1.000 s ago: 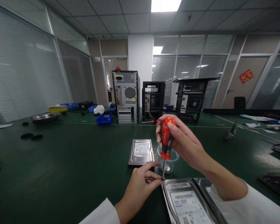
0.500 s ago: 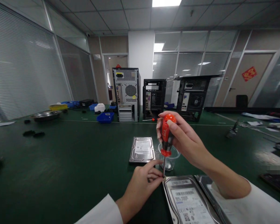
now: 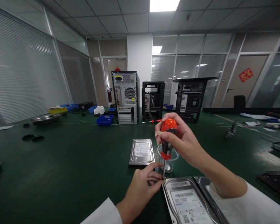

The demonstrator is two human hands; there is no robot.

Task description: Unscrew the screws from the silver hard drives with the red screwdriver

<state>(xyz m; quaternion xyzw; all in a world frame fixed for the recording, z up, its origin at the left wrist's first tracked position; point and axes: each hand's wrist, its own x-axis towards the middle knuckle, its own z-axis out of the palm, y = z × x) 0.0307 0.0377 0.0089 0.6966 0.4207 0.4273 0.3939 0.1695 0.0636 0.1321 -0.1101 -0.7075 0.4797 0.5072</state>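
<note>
My right hand point(image 3: 180, 133) is wrapped around the red and black handle of a screwdriver point(image 3: 169, 141), its shaft pointing almost straight down. The tip meets the upper left corner of a silver hard drive point(image 3: 188, 199) with a white label. At that same corner the thumb and index finger of my left hand point(image 3: 142, 183) are pinched around the tip; whatever small thing they hold is hidden. Behind the screwdriver stands a clear plastic cup point(image 3: 175, 155), partly covered. A second hard drive point(image 3: 142, 151) lies beyond my left hand. Under my right forearm is another drive point(image 3: 202, 182).
Three computer cases line the back: a silver-backed tower point(image 3: 127, 96), a black one point(image 3: 153, 99) and another black one point(image 3: 191, 99). Before them lie a blue tray point(image 3: 104, 120) and a second screwdriver point(image 3: 152, 121). A metal bowl point(image 3: 45, 119) sits far left, a dark phone-like slab point(image 3: 273, 186) at right.
The screwdriver handle has turned, so a black side now faces me where a red one did. My right fingers have shifted around it. My left hand stays at the drive's corner.
</note>
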